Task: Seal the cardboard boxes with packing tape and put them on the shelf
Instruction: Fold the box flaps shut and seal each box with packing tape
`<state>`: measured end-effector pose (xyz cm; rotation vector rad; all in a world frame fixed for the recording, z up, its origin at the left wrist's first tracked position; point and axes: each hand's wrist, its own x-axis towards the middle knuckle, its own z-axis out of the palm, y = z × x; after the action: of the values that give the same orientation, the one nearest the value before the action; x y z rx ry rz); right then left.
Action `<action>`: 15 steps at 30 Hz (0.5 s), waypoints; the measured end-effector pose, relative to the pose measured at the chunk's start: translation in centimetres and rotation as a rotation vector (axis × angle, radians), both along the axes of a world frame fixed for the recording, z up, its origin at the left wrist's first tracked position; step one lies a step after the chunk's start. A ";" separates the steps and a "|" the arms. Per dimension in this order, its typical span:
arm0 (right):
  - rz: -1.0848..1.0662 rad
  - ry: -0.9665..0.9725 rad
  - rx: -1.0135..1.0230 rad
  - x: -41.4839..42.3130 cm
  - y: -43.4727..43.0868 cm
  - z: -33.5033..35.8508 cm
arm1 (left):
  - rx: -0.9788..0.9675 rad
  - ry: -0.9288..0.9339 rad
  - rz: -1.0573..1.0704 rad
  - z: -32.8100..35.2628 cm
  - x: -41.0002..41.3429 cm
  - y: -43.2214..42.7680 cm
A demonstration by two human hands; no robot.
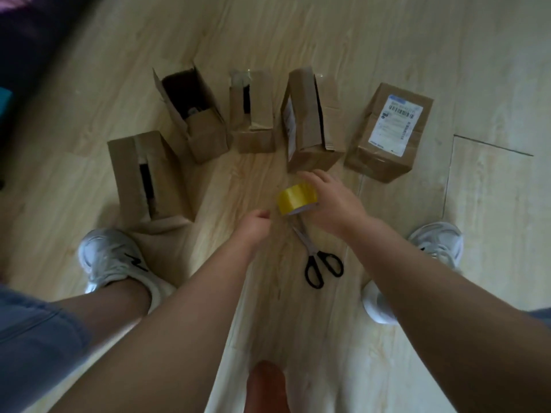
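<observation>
Tape-starting step, seemingly: right hand grips the tape roll; left hand curls beside it, grasp unclear. Next, probably: pull a strip free.

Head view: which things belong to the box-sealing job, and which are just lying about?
Job:
yellow tape roll, gripped by the right hand, with the left hand beside it
five cardboard boxes on the floor; four gape open, the labelled box looks closed
scissors, likely for cutting tape

Just there:
white shoes
dark furniture, top left
</observation>
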<state>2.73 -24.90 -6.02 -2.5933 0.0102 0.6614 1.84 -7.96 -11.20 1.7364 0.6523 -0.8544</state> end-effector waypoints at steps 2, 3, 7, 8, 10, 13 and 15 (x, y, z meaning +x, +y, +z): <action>0.072 0.056 -0.069 0.3 0.5 -0.7 | -0.002 0.006 -0.005 -0.1 -0.2 -0.2; 0.086 0.052 -0.097 0.4 0.7 -1.3 | 0.001 0.013 -0.002 -0.1 -0.2 -0.3; 0.041 -0.043 -0.107 0.8 0.7 -2.5 | 0.015 0.017 -0.002 -0.3 -0.1 -0.2; 0.034 -0.055 -0.102 0.8 0.7 -2.6 | 0.015 0.009 0.007 -0.2 -0.1 -0.1; 0.023 -0.071 -0.090 0.7 0.6 -2.6 | 0.001 -0.017 0.027 0.3 -0.1 0.0; -0.024 -0.130 -0.051 0.0 0.6 -1.9 | -0.020 -0.079 0.025 1.7 0.0 -0.1; -0.055 -0.172 -0.033 -0.4 1.0 -1.1 | -0.043 -0.111 -0.006 2.8 0.1 -0.3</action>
<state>2.29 -23.93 -7.10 -2.6624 0.0378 0.4203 1.92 -8.27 -8.35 1.7341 0.5515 -0.7646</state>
